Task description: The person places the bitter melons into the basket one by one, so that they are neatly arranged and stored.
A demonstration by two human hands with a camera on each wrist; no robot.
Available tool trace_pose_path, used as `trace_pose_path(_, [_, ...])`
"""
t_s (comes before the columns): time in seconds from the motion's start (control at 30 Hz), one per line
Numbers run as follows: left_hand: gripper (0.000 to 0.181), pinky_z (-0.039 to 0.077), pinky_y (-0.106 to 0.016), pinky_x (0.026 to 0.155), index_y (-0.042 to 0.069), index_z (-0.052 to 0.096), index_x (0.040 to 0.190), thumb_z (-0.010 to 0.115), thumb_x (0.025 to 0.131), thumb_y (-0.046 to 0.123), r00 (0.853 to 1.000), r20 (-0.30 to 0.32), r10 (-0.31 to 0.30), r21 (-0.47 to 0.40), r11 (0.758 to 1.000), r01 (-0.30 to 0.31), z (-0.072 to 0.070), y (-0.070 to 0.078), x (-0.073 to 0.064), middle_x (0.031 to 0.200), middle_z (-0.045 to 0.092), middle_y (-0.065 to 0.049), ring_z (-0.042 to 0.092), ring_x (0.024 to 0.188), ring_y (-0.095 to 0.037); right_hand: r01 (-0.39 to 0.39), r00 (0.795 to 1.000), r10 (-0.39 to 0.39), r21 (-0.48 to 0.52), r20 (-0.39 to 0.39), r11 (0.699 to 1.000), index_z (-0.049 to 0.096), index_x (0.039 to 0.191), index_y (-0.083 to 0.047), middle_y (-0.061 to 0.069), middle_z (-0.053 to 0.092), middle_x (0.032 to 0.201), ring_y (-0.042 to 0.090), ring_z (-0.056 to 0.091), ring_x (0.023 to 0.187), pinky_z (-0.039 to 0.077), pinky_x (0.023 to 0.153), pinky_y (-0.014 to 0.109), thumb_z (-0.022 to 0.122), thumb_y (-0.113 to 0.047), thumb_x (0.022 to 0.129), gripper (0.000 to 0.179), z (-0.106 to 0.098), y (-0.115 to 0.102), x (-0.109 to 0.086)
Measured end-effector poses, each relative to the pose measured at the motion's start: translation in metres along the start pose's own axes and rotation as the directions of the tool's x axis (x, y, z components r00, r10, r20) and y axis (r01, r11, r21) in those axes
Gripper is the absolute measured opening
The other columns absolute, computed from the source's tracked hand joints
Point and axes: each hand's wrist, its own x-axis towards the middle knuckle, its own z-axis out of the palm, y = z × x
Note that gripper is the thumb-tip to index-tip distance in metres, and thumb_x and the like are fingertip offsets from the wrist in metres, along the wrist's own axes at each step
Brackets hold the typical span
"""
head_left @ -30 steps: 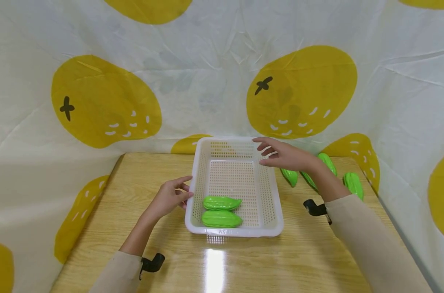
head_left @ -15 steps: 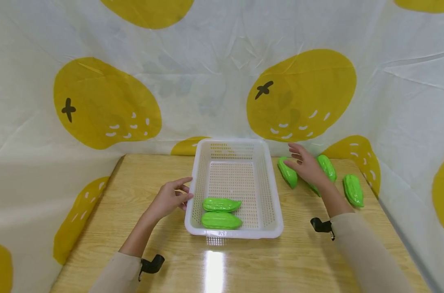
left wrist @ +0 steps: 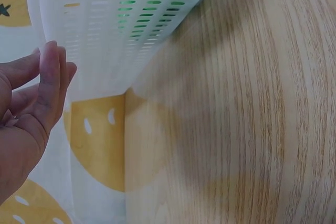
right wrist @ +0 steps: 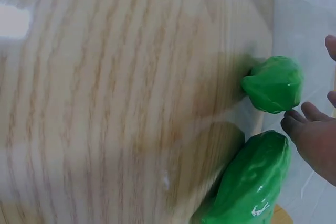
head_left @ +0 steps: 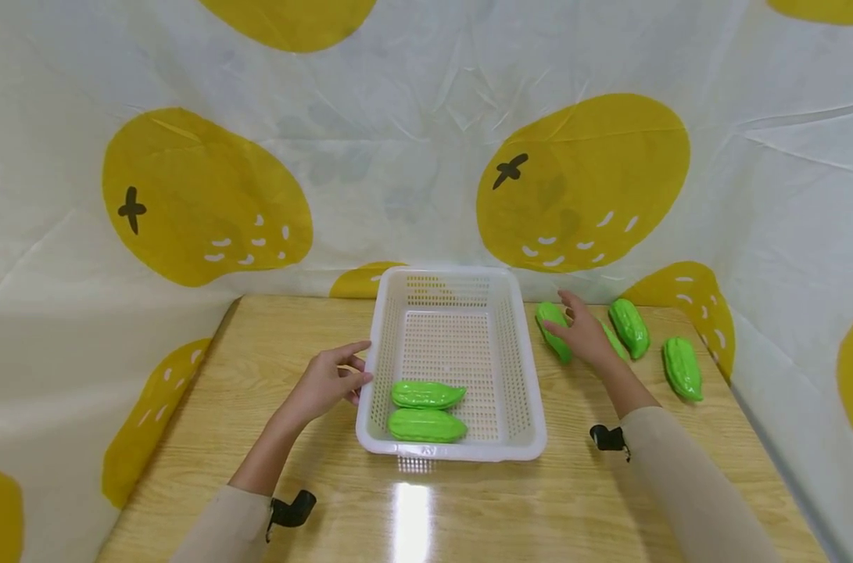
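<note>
Right hand (head_left: 586, 336) brought from basket (head_left: 446, 336) to green gourd (head_left: 548, 313), centre right | fingers parted, nothing held | rim (head_left: 363, 410) touched by left hand (head_left: 325, 384), fingers relaxed | four gourds left outside

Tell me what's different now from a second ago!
The right hand moved right, from the basket to the leftmost green vegetable on the table. I can't see it gripping anything. The left hand stayed at the basket's left rim, and the two green vegetables inside stayed put.
</note>
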Motion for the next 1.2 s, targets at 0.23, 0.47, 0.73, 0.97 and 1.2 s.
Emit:
trace_pose_path(0.23, [0.06, 0.067, -0.048, 0.065, 0.003, 0.05, 0.152, 0.071, 0.096, 0.002, 1.0, 0.002, 0.009, -0.011, 1.0, -0.009, 0.0, -0.002, 0.0, 0.109, 0.064, -0.021, 0.07, 0.072, -0.019, 0.001, 1.0, 0.001, -0.063, 0.025, 0.998, 0.005, 0.166, -0.005, 0.032, 0.014, 0.167, 0.056, 0.022, 0.149, 0.034, 0.116, 0.072, 0.061, -0.03, 0.106, 0.086, 0.006, 0.004, 0.001])
trace_pose_path(0.47, [0.06, 0.066, -0.055, 0.068, 0.003, 0.049, 0.152, 0.071, 0.096, 0.003, 1.0, 0.002, 0.009, -0.006, 1.0, -0.009, 0.0, -0.002, 0.0, 0.11, 0.064, -0.021, 0.07, 0.071, -0.019, -0.022, 1.0, 0.024, -0.122, 0.014, 0.992, 0.007, 0.165, -0.002, 0.034, 0.02, 0.165, 0.056, 0.025, 0.148, 0.031, 0.118, 0.072, 0.06, -0.028, 0.106, 0.084, 0.01, 0.004, 0.004])
trace_pose_path(0.73, [0.06, 0.066, -0.054, 0.067, 0.003, 0.05, 0.152, 0.072, 0.096, 0.003, 1.0, 0.008, 0.011, -0.013, 1.0, -0.011, 0.0, -0.003, 0.001, 0.111, 0.064, -0.022, 0.069, 0.071, -0.019, -0.039, 0.999, 0.044, -0.199, 0.019, 0.979, 0.01, 0.163, 0.005, 0.036, 0.023, 0.162, 0.056, 0.028, 0.147, 0.032, 0.119, 0.07, 0.06, -0.025, 0.105, 0.082, 0.014, 0.004, 0.005])
trace_pose_path(0.97, [0.059, 0.066, -0.048, 0.064, 0.003, 0.05, 0.152, 0.072, 0.096, 0.004, 1.0, 0.011, 0.014, -0.02, 1.0, -0.014, 0.0, -0.004, 0.001, 0.111, 0.064, -0.022, 0.069, 0.071, -0.019, -0.054, 0.998, 0.062, -0.223, 0.029, 0.973, 0.009, 0.163, 0.006, 0.038, 0.023, 0.162, 0.057, 0.026, 0.147, 0.031, 0.119, 0.071, 0.059, -0.027, 0.105, 0.083, 0.016, 0.008, 0.005])
trace_pose_path(1.2, [0.06, 0.066, -0.05, 0.065, 0.003, 0.049, 0.152, 0.071, 0.097, 0.003, 1.0, 0.012, 0.013, -0.04, 0.999, -0.012, 0.0, -0.002, 0.0, 0.11, 0.065, -0.022, 0.071, 0.073, -0.019, -0.066, 0.996, 0.078, -0.213, 0.05, 0.975, 0.008, 0.163, 0.005, 0.039, 0.022, 0.161, 0.058, 0.025, 0.147, 0.032, 0.118, 0.072, 0.059, -0.029, 0.105, 0.084, 0.016, 0.002, 0.004])
